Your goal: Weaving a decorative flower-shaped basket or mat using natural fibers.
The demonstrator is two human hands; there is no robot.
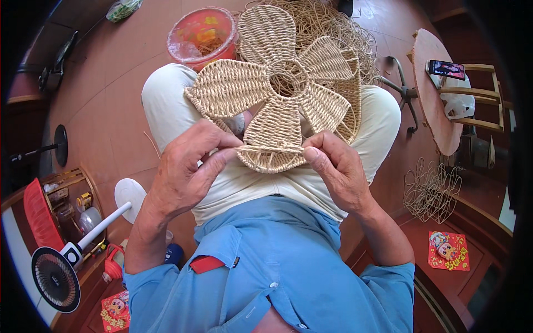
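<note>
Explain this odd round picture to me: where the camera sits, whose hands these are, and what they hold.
There is no machine here. A person wears a wide fisheye camera on the head, looking down, so straight edges bend near the rim and the person's own arms enter from below. The person sits, blue shirt nearest the camera. On the lap rests a flower-shaped woven straw mat with petal lobes around an open centre. The left hand and the right hand pinch a twisted straw cord stretched across the nearest petal. Beyond the knees lie loose straw strands and a red plastic basin. Bare wire frames stand at the right.
</note>
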